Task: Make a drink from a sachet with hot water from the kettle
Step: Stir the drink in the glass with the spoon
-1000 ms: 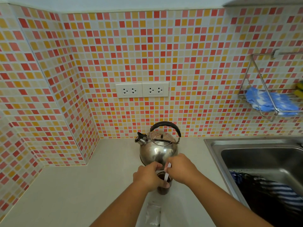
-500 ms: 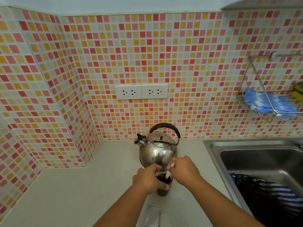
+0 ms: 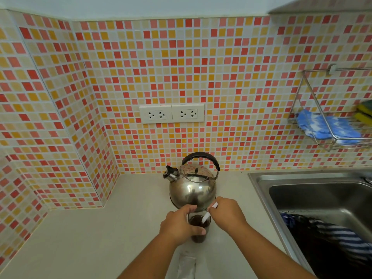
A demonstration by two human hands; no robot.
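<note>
A clear glass [image 3: 198, 237] with dark brown drink stands on the pale counter [image 3: 100, 238], just in front of the steel kettle [image 3: 192, 190]. My left hand [image 3: 179, 224] wraps around the glass from the left. My right hand [image 3: 227, 215] pinches a thin white stirrer [image 3: 205, 218] whose lower end dips into the drink. The kettle has a black handle and its spout points left. A crumpled clear sachet [image 3: 186, 266] lies flat on the counter near the bottom edge, between my forearms.
A steel sink [image 3: 302, 190] at the right holds dark striped cloth [image 3: 332, 236]. A wire rack [image 3: 322, 135] on the tiled wall carries a blue cloth and a yellow sponge. Two wall sockets [image 3: 172, 113] sit above the kettle. The tiled corner wall closes the left side.
The right hand has shifted the stirrer slightly inside the glass. The left hand keeps its hold and the glass stays in place; the view has dropped a little.
</note>
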